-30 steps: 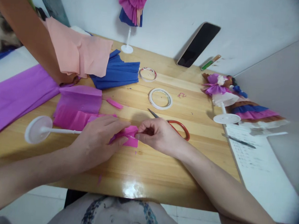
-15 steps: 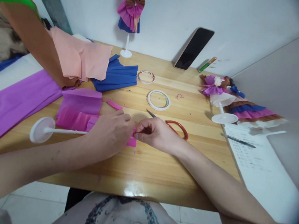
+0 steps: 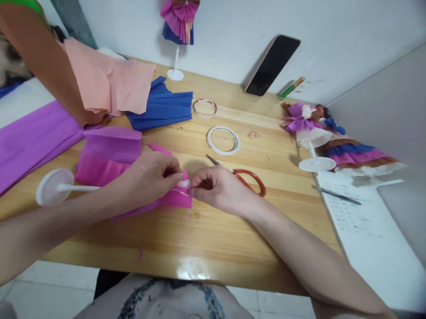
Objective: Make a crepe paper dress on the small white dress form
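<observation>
My left hand (image 3: 150, 177) is closed in a pinch on a piece of pink crepe paper (image 3: 178, 199), low over the table. Between the hands a small white part (image 3: 184, 183) shows against the paper; its kind is unclear. My right hand (image 3: 222, 189) has its thumb and fingers pinched together at the paper's right end, and their grip is partly hidden. Beneath my left forearm passes the rod of a white round-based stand (image 3: 54, 187). Red-handled scissors (image 3: 258, 184) lie just behind my right wrist, partly covered.
Purple and pink crepe paper (image 3: 111, 143), a peach sheet (image 3: 131, 82) and blue paper (image 3: 166, 103) lie left. Two tape rolls (image 3: 208, 142) (image 3: 195, 111) are mid-table. A phone (image 3: 272, 64) leans on the wall. Paper-dressed figures (image 3: 180, 13) (image 3: 302, 117) stand at back and lie right.
My left hand has shifted left and turned, uncovering more of the pink paper and the white part. My right hand stays close to the paper's end. The view has shifted slightly.
</observation>
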{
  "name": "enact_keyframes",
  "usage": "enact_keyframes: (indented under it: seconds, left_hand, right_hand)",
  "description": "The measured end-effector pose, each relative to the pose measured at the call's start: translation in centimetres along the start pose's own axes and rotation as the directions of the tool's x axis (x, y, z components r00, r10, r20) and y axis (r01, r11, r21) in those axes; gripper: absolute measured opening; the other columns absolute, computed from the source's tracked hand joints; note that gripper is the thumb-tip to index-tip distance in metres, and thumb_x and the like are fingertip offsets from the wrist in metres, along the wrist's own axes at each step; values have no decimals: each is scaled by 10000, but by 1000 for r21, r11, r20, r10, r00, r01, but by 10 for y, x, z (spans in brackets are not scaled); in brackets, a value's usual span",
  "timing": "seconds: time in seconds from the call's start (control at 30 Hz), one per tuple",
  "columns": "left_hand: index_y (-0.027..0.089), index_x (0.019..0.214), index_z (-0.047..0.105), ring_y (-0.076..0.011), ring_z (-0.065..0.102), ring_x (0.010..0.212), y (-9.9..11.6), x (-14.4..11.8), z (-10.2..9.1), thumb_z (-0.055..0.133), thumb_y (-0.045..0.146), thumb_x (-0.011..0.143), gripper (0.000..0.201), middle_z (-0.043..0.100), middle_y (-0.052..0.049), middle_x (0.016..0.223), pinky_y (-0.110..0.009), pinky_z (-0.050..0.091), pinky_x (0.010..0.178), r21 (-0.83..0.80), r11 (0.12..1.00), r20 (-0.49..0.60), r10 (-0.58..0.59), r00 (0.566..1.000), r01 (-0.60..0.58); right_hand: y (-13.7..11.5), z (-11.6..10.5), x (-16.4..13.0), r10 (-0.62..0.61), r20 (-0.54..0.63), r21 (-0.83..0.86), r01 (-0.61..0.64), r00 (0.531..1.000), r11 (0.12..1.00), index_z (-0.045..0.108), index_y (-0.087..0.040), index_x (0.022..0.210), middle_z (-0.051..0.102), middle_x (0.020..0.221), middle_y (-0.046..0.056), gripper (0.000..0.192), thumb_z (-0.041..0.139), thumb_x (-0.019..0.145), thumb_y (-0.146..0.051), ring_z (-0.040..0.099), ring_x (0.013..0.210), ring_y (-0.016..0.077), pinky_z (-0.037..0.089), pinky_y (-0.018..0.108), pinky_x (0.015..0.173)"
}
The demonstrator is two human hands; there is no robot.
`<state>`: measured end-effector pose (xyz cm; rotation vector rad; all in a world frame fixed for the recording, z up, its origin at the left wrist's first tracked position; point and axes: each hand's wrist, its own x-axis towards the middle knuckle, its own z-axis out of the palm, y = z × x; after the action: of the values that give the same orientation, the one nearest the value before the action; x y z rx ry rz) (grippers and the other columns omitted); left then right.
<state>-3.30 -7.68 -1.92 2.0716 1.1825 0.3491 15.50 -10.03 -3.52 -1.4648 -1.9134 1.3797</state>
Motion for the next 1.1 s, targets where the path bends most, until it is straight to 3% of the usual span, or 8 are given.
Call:
enact_keyframes:
  seconds: [0.2,0.37,0.7,1.1]
  left_hand:
    - [155,557,518,-97,401,539,1,3,0,545,255,857,318,460,33,534,-256,244,518,-46,998,24,-35,999,36]
    - [163,544,487,-94,387,526,-2,5,-1,528,214,834,297,454,41,525,-256,232,511,-10,999,-10,-36,999,36]
    - [170,549,501,-107,423,544,-9,9,-1,505,148,787,239,480,45,533,-252,266,519,-93,994,-43,-63,997,58]
    - [189,553,415,-118,404,578,-12,16,0,479,113,787,254,423,49,556,-273,253,557,-44,994,-94,-105,990,101]
  right_hand:
    - [4,2,-1,-70,34,43,69,997,997,590,-153,611,472,570,-44,240,619,807,-290,396,534,76,290,223,495]
    - [8,6,-1,-53,-9,-91,52,999,995,605,-157,604,499,547,-39,204,640,787,-240,417,532,82,269,224,487]
    - [5,8,-2,-48,-2,-74,47,999,996,585,-161,585,510,541,-42,208,623,785,-206,430,511,78,290,221,486]
    - [4,9,-2,-42,-11,-96,41,999,995,583,-161,572,519,528,-32,208,614,769,-222,422,497,78,274,213,460]
